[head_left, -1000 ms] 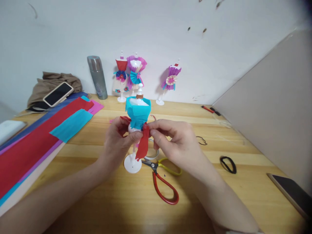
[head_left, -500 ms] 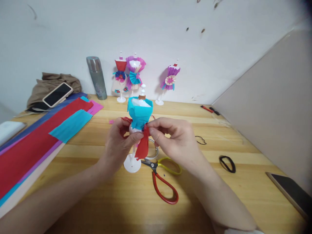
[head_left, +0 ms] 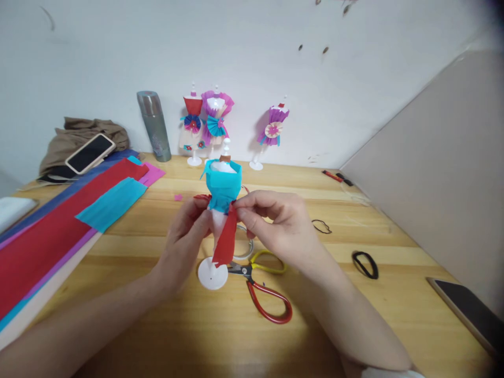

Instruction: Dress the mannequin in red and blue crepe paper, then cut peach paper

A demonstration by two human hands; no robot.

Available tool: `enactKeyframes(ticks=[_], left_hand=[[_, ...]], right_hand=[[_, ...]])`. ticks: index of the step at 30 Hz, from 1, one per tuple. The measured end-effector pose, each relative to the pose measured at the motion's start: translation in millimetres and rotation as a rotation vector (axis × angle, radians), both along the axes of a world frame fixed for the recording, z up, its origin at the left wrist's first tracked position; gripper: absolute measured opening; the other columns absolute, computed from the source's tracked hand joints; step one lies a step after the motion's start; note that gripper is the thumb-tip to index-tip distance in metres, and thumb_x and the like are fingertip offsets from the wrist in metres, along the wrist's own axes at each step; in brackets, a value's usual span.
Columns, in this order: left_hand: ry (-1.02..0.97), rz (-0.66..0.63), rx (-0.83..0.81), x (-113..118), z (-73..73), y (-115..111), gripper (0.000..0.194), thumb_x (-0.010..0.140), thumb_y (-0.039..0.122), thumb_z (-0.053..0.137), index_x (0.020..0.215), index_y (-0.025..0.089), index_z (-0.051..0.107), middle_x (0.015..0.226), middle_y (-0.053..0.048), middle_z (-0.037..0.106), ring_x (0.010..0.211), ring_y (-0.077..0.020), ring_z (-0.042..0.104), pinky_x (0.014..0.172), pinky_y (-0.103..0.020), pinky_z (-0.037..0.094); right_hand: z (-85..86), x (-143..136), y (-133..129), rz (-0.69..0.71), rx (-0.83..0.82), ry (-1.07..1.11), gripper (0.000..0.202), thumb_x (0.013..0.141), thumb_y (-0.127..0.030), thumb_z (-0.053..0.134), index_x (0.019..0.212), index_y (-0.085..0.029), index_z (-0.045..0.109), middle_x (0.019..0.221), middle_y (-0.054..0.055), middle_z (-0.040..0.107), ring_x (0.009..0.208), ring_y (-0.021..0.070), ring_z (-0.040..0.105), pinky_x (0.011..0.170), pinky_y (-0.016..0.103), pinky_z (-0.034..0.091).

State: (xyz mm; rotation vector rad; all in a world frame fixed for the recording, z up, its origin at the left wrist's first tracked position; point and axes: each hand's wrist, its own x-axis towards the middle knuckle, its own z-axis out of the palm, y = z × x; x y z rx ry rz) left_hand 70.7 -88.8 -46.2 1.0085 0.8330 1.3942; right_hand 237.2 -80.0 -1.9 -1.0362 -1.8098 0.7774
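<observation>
A small white mannequin [head_left: 218,223] on a round base stands in front of me, its torso wrapped in turquoise crepe paper [head_left: 223,184]. My left hand [head_left: 187,231] is closed around its left side at the waist, the thumb along the white body; its other fingertips are partly hidden. A bit of red paper shows above those fingers. My right hand [head_left: 281,220] pinches a red crepe paper strip [head_left: 226,239] against the right side of the waist, and the strip's free end hangs down in front. Scissors [head_left: 248,273] with one yellow and one red handle lie beside the base.
Behind are several dressed mannequins [head_left: 271,128] and a thermos [head_left: 154,126]. Coloured paper sheets [head_left: 51,236] and a phone [head_left: 90,153] lie left. A tape roll [head_left: 246,249] sits behind the scissors; a black band [head_left: 365,264] and a dark tablet-like device [head_left: 464,310] lie right.
The mannequin's waist and base have shifted slightly down and left. My left thumb has drawn back from the front to its side. My right hand still pinches the red strip.
</observation>
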Motion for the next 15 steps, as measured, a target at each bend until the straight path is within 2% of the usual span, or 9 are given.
enactKeyframes(ticks=[8, 12, 15], left_hand=[[0.081, 0.095, 0.103, -2.2, -0.1, 6.2, 0.017, 0.075, 0.033, 0.080, 0.083, 0.025, 0.068, 0.091, -0.002, 0.068, 0.086, -0.0183, 0.064, 0.080, -0.033, 0.052], [0.107, 0.147, 0.110, -2.2, 4.2, 7.1, 0.020, 0.070, 0.031, 0.083, 0.081, 0.024, 0.068, 0.084, 0.000, 0.067, 0.079, -0.0159, 0.062, 0.075, -0.031, 0.052], [0.114, 0.151, 0.111, -1.4, 7.3, 6.7, 0.021, 0.069, 0.031, 0.084, 0.079, 0.023, 0.067, 0.081, 0.000, 0.066, 0.076, -0.0155, 0.062, 0.072, -0.030, 0.053]], right_hand=[[0.8, 3.0, 5.2, -0.010, -0.036, 0.024, 0.014, 0.083, -0.021, 0.059, 0.075, -0.018, 0.069, 0.072, 0.002, 0.069, 0.059, 0.0124, 0.059, 0.054, 0.025, 0.049], [0.2, 1.3, 7.7, 0.028, -0.063, 0.092, 0.013, 0.083, -0.021, 0.058, 0.076, -0.018, 0.069, 0.072, 0.001, 0.069, 0.058, 0.0119, 0.058, 0.052, 0.024, 0.048], [-1.1, -1.2, 7.7, 0.005, -0.048, 0.076, 0.013, 0.083, -0.021, 0.058, 0.076, -0.018, 0.069, 0.070, 0.002, 0.068, 0.059, 0.0126, 0.059, 0.053, 0.025, 0.048]])
